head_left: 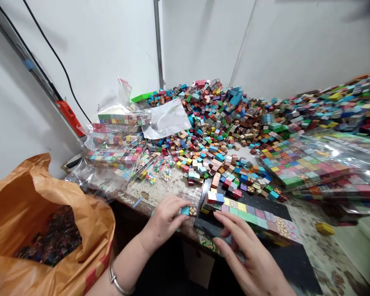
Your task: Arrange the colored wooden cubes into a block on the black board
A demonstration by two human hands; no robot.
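Observation:
My left hand [165,220] pinches a small pair of cube blocks [193,211], one blue and one with a brown lattice print, between thumb and fingers at the table's front edge. To its right, my right hand [243,242] has its fingers and thumb apart, with nothing seen between them. Its fingertips are at the near side of rows of coloured cube blocks [249,213], laid side by side on a black board [296,263]. A red-white and blue block [214,197] sits raised at the left end of those rows.
Loose cube blocks [203,123] are heaped along the wall. Plastic-bagged block sets [117,156] are stacked at left, and more bagged sets [308,164] lie at right. An orange sack [95,218] stands open at lower left. One yellow block [324,228] lies apart.

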